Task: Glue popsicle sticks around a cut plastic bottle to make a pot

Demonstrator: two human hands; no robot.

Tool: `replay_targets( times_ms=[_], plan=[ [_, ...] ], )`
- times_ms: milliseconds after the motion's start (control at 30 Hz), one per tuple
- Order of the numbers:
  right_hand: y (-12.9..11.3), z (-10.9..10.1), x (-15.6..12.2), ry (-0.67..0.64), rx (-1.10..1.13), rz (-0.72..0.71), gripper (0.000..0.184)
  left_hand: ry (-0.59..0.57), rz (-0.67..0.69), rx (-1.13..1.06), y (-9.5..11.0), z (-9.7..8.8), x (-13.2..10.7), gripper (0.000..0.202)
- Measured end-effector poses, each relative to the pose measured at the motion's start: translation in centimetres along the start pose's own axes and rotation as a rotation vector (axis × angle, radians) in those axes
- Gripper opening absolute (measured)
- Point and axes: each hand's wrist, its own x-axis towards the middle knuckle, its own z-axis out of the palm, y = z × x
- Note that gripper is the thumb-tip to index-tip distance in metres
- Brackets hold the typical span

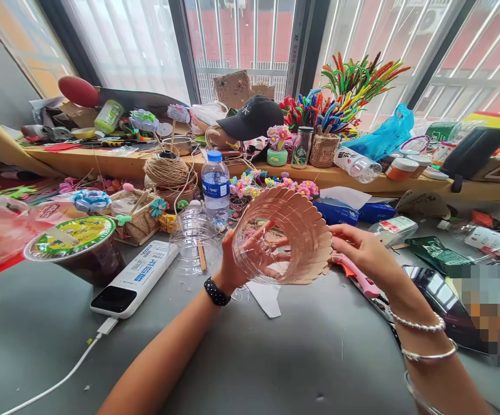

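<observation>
A cut clear plastic bottle bottom (308, 230) is tilted above the grey table, its wide opening turned to the right. Its rim is snipped into rounded, petal-like tabs that fan outward. My left hand (229, 259) supports it from the left and behind, and its spread fingers show through the clear plastic. At the rim's right edge, my right hand (358, 248) has thumb and fingers pinched on one of the tabs. Pink-handled scissors (360, 276) lie just below my right hand, partly hidden. A white paper scrap (265, 297) rests under the bottle bottom.
Left of my hands are a cut clear bottle top (189, 236), a white power bank (135, 282) with a cable, and a sealed drink cup (77, 248). Behind stands a water bottle (215, 190). A dark phone (444, 305) lies right. Craft supplies crowd the ledge (241, 170).
</observation>
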Motion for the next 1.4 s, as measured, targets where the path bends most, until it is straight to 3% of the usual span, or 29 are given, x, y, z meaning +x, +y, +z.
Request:
replay_targets(
  times_ms=[67,133,333,500,667,767,967,1167,1233,1400],
  plan=[
    [-0.4,0.1,-0.2,-0.049,-0.069,-0.04,0.03,0.014,-0.013,-0.019,0.0,0.3,0.1,0.083],
    [-0.7,0.2,-0.3,-0.012,-0.086,-0.075,0.03,0.021,-0.02,-0.034,0.0,0.6,0.1,0.083],
    [-1.6,0.3,-1.1,0.207,-0.005,-0.061,0.023,0.007,-0.042,-0.04,-0.2,0.7,0.0,0.079],
    [-3.5,0.3,-2.2,0.441,-0.069,-0.285,0.012,-0.008,-0.06,0.001,-0.4,0.4,0.0,0.071],
    [-4.2,0.8,-2.7,0.385,-0.393,-0.522,0.02,-0.038,-0.083,0.065,-0.4,0.8,0.1,0.067],
    [-4.1,1.2,-2.7,0.35,-0.475,-0.579,0.01,-0.06,-0.094,0.098,-0.4,0.9,0.1,0.067],
    [-3.8,0.9,-2.6,0.596,-0.267,-0.523,0.002,-0.057,-0.071,0.063,-0.5,0.4,0.0,0.069],
    [-1.5,0.1,-1.2,0.764,-0.171,-0.394,0.009,-0.05,-0.041,0.061,-0.4,0.0,-0.2,0.079],
    [-0.7,-0.1,-0.7,0.769,-0.175,-0.355,0.011,-0.089,-0.027,0.068,-0.5,-0.2,-0.2,0.081],
    [0.6,-0.3,0.0,0.634,-0.258,-0.221,0.015,-0.134,-0.019,0.055,-0.6,-0.8,-0.2,0.085]
  ],
)
